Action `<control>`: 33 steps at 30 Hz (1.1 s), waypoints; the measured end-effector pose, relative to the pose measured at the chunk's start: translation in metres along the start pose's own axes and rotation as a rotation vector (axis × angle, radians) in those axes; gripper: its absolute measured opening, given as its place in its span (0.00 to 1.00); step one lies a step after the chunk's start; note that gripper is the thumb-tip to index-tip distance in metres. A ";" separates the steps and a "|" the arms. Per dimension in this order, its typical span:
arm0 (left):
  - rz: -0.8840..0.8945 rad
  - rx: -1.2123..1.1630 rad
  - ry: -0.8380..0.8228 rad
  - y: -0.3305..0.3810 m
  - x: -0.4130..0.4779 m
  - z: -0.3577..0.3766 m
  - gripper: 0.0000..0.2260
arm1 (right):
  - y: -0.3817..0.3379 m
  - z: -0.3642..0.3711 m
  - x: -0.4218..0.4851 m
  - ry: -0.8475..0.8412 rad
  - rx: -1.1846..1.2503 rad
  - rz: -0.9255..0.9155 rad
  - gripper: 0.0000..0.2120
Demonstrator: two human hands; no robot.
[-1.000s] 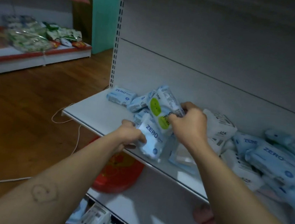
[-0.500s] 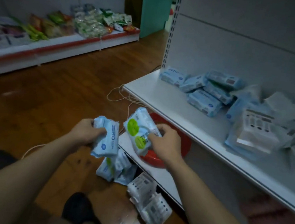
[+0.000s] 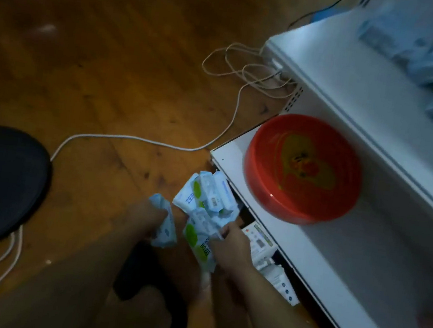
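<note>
Left grip [image 3: 149, 217]: fingers curled round a light-blue soft plastic wipes pack [image 3: 165, 230], held low over the brown wooden floor [image 3: 112, 69].
Right grip [image 3: 231, 244]: closed on a white soft wipes pack with green circles [image 3: 196, 239], held by one edge so the pack hangs tilted.
Both packs are just beside a loose heap of white-and-blue wipes packs [image 3: 207, 194] on the floor, at the corner of the white metal lower shelf [image 3: 307, 256]. The top end of the green-circle pack seems to meet the heap. The frame is too blurred to tell touching from overlapping.

Context: a red round plastic basin [image 3: 302, 169] sits on the lower shelf. More pale-blue packs [image 3: 428, 51] lie on the white upper shelf [image 3: 329, 77]. A white cable [image 3: 141, 141] crosses the floor and passes near the heap's far side.

Step, my read: set-down, adding both packs to the floor heap.

Next move needs:
- lower until each pack is supported, then uncurl the fingers
- lay them flat, since slick film on a loose heap will slide
- keep clear of the cable and the shelf corner
- right grip holds only an edge, so that pack may swing or slip, and it should go down first
</note>
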State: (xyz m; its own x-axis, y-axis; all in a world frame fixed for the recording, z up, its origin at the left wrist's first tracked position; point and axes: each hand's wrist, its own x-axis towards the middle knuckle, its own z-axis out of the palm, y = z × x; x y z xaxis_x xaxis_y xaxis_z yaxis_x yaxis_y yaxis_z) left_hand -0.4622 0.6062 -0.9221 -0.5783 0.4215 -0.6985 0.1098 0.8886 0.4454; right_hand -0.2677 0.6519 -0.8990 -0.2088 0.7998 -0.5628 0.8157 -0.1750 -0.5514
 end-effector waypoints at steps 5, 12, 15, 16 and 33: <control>-0.098 -0.032 -0.017 -0.021 0.045 0.023 0.23 | -0.002 0.033 0.039 -0.078 -0.132 -0.073 0.07; -0.253 -0.596 -0.181 -0.005 0.048 0.045 0.08 | 0.011 0.050 0.058 -0.163 -0.472 -0.289 0.14; -0.251 -0.635 -0.186 -0.004 0.041 0.045 0.02 | 0.005 0.039 0.055 -0.182 -0.459 -0.315 0.14; -0.239 -0.608 -0.177 -0.005 0.040 0.045 0.04 | 0.000 0.031 0.053 -0.183 -0.451 -0.331 0.15; 0.957 0.213 -0.055 0.182 -0.188 -0.035 0.10 | -0.054 -0.215 -0.111 0.421 -0.368 -0.574 0.18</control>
State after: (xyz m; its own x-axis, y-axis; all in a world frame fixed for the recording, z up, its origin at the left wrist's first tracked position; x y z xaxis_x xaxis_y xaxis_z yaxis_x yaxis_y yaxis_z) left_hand -0.3621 0.6824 -0.6904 -0.1312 0.9837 -0.1231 0.6587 0.1793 0.7307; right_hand -0.1728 0.6963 -0.6739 -0.4887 0.8699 0.0669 0.7836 0.4714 -0.4047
